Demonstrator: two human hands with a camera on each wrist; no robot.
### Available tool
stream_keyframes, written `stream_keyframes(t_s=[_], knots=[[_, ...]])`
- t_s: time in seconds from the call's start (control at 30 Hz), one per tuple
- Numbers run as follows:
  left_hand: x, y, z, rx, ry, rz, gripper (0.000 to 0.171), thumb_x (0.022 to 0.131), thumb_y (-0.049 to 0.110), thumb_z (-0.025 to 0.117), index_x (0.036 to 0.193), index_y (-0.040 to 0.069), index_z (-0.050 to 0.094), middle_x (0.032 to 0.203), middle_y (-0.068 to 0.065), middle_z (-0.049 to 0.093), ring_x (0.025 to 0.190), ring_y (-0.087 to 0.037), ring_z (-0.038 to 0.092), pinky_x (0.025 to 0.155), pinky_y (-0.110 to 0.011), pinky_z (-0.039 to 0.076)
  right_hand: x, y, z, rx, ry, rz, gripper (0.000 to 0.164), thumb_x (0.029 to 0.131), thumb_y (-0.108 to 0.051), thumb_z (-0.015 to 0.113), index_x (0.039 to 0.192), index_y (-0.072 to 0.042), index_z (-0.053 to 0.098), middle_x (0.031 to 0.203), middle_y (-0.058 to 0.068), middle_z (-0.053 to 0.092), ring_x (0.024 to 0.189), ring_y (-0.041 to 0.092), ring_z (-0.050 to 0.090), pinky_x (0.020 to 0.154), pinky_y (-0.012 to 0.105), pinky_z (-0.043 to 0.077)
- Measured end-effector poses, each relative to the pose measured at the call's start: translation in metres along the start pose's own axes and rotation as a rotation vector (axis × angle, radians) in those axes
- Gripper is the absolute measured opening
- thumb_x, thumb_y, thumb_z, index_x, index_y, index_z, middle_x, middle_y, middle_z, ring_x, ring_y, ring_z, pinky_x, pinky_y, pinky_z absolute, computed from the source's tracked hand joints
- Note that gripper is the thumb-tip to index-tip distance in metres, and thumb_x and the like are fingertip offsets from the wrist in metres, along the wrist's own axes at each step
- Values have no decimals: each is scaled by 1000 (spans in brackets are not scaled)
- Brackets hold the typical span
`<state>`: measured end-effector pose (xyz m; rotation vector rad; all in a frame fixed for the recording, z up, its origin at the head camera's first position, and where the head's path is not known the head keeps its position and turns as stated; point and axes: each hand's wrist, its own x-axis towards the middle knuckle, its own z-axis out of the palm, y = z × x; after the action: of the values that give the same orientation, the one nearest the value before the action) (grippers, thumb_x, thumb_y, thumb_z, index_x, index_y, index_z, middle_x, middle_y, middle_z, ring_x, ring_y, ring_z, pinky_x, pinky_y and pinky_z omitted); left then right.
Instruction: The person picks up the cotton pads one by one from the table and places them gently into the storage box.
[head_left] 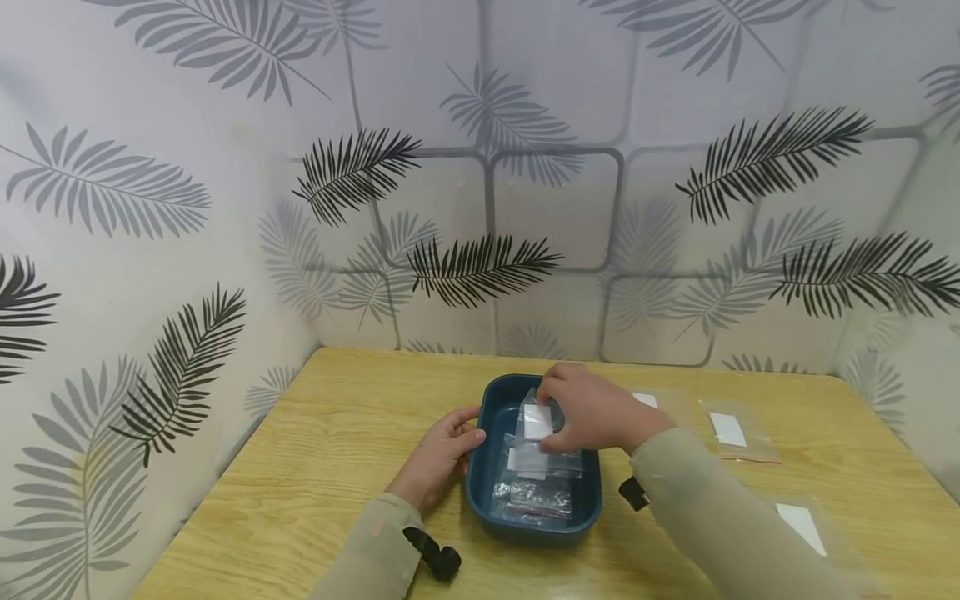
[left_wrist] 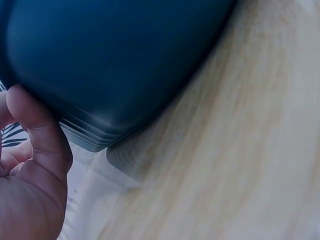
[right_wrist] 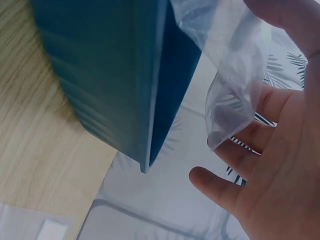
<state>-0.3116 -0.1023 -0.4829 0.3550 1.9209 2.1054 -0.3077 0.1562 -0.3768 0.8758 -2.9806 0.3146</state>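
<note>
Pale sleeves (head_left: pixel 375 537) reach across a wood-grain table (head_left: pixel 322 467), where a person's left hand (head_left: pixel 442 450) grips the side of a deep blue bin (head_left: pixel 536 537), thumb at the rim. Over the bin, the right hand (head_left: pixel 592 408) holds a clear bag (head_left: pixel 537 422) with a white insert between thumb and fingers. Other clear packets (head_left: pixel 543 497) lie overlapping inside the bin, below the raised bag. Three flat bags (head_left: pixel 729 429) with white inserts rest on the tabletop to the right, before a leaf-patterned wall (head_left: pixel 450 108).
</note>
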Motion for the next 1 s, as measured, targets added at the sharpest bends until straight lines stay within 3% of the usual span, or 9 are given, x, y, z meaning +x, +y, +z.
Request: stream_keyframes(t_s=[0.23, 0.43, 0.7, 1.0], knots=[[-1, 0, 0, -15, -9, -4, 51, 102, 12, 61, 149, 1, 44, 104, -13, 57, 69, -13, 51, 59, -24, 45, 2, -2, 3, -19, -39, 39, 66, 77, -54, 81, 127, -14, 67, 143, 9, 50, 131, 31, 48, 102, 49, 46], [-1, 0, 0, -13, -9, 4, 51, 102, 11, 60, 149, 1, 44, 105, -14, 57, 68, -12, 51, 58, -24, 45, -2, 5, 4, -14, -27, 20, 60, 82, -51, 78, 126, -13, 67, 140, 10, 52, 127, 31, 51, 103, 48, 45], [0, 0, -1, -7, -5, 7, 51, 102, 12, 61, 149, 0, 44, 100, -8, 57, 67, -12, 49, 57, -23, 44, -11, 27, 7, 37, -18, 18, 55, 86, -49, 74, 125, -12, 67, 139, 12, 51, 126, 32, 51, 103, 50, 45], [0, -1, 0, -10, -9, 11, 49, 103, 8, 58, 149, 0, 44, 102, -12, 58, 67, -12, 51, 56, -23, 45, -21, 56, 7, 80, -12, 58, 55, 89, -47, 73, 130, -11, 66, 145, 18, 47, 133, 39, 45, 106, 56, 40]])
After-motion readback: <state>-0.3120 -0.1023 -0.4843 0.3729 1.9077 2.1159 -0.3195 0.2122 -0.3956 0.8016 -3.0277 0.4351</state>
